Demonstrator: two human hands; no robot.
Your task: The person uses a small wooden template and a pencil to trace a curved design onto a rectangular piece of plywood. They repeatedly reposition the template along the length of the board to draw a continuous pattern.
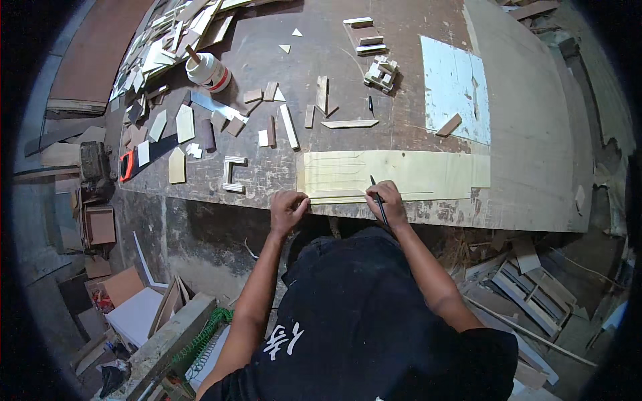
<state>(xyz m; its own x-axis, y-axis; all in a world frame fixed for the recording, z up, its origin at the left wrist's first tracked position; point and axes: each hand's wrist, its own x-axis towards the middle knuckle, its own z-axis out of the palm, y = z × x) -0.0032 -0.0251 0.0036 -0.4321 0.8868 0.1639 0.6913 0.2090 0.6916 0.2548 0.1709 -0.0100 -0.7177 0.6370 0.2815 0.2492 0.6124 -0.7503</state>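
A pale plywood board (pixel 401 173) lies along the front edge of the workbench, with pencil-like outlines drawn on its left part. A narrow wood strip (pixel 336 193) rests on it near its front edge. My left hand (pixel 289 210) is curled at the board's front left corner, its thumb by the strip's left end; what the fingers grip is hidden. My right hand (pixel 388 203) holds a black pen (pixel 379 204) near the strip's right end. The pen slants across the fingers, one end up over the board.
A C-shaped wood piece (pixel 228 174), a handsaw (pixel 128 165) and several wood offcuts (pixel 185 124) lie left. Behind them stands a white glue bottle (pixel 209 72) beside a scrap pile (pixel 170 35). A small wooden assembly (pixel 382 74) and a worn white panel (pixel 454 85) lie farther back.
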